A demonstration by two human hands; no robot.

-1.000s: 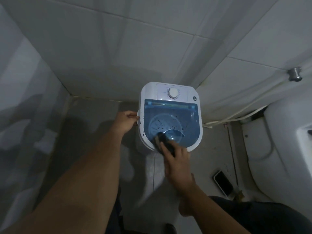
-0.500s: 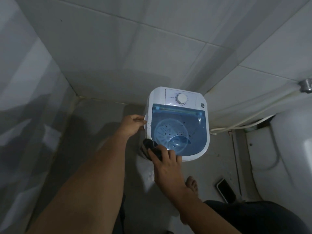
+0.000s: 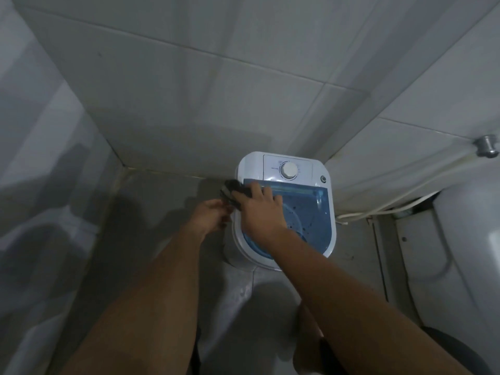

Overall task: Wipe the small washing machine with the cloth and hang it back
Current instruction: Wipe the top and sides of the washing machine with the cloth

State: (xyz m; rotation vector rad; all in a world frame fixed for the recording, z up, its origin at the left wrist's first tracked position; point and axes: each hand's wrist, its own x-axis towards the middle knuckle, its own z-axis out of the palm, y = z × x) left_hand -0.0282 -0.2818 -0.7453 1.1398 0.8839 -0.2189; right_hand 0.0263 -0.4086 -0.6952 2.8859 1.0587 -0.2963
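Observation:
A small white washing machine with a clear blue lid and a round dial stands on the floor in the wall corner. My right hand lies across its left rim and presses a dark cloth against the upper left edge. The cloth hangs partly over the machine's side. My left hand is at the machine's left side, fingers curled by the rim just under the cloth; what it grips is hard to tell.
White tiled walls close in behind and to the left. A toilet stands at the right, with a white hose running along the wall to a metal valve. My foot rests on the grey floor below.
My right hand has slid the cloth from the machine's front left corner up along the left rim to the upper left edge. My left hand stayed at the left side.

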